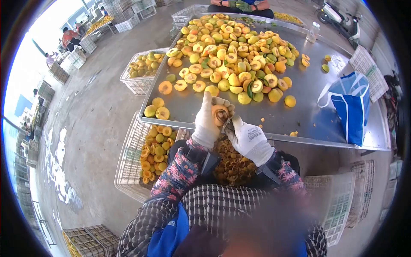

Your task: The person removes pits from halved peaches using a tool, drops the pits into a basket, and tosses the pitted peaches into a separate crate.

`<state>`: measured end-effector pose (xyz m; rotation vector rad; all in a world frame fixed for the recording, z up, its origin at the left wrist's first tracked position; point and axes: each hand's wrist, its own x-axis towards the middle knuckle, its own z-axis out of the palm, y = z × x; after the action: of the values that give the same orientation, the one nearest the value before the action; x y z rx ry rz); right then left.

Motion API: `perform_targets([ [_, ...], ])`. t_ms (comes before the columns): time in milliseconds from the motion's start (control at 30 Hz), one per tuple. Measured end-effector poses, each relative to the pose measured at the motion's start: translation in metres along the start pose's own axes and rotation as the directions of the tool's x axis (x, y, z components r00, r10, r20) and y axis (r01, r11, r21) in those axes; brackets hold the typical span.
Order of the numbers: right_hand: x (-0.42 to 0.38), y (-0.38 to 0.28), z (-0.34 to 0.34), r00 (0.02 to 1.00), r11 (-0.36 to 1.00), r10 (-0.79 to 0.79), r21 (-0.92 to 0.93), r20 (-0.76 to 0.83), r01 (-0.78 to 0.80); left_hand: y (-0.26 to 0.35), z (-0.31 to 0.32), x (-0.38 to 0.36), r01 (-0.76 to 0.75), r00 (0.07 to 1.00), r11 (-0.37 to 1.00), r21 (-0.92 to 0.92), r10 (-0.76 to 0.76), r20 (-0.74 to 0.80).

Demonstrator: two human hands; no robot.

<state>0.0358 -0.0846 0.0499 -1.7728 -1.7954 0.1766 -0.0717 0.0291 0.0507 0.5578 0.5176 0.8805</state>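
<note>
My left hand (206,123), in a white glove, is closed around a yellow peach half (217,110) with its brown pit side facing me. My right hand (250,140), gloved too, grips a small dark metal pitting tool (228,125). The tool's curved end is at the pit hollow; glove and fruit hide part of it. Both hands are just over the near edge of the metal table (188,103). A large heap of peaches (231,51), halved and cut, lies on the table beyond them. Below my hands is a pile of brown peach pits (233,165).
A white crate (128,165) of peach halves stands at my left, with another crate (139,83) behind it. A blue bag (349,109) and a clear bottle (313,32) are on the table's right side. Another person's gloved hands (242,5) show across the table.
</note>
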Motion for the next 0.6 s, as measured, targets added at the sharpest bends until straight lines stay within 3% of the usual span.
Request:
perform_targets([
  [200,-0.016,0.009,0.007,0.992,1.000,0.009,0.024,0.130,-0.012,0.000,-0.006,-0.006,0.114,0.993,0.981,0.155,-0.114,-0.014],
  [300,-0.022,0.014,0.013,0.987,0.969,0.017,0.240,0.162,-0.056,0.003,-0.007,-0.007,0.162,0.985,0.945,0.284,-0.170,0.002],
  [400,-0.024,0.015,0.018,0.979,0.983,0.082,0.146,0.184,-0.109,-0.001,-0.013,-0.002,0.222,0.975,0.918,0.328,-0.216,-0.055],
  [500,-0.026,0.019,0.026,0.994,0.973,0.056,0.219,0.093,-0.075,-0.007,-0.013,-0.001,0.176,0.984,0.956,0.234,-0.169,-0.048],
  [600,-0.023,0.007,0.026,0.996,0.896,0.087,0.436,0.001,-0.079,-0.016,-0.002,-0.010,0.013,0.998,0.995,0.100,-0.006,-0.063],
])
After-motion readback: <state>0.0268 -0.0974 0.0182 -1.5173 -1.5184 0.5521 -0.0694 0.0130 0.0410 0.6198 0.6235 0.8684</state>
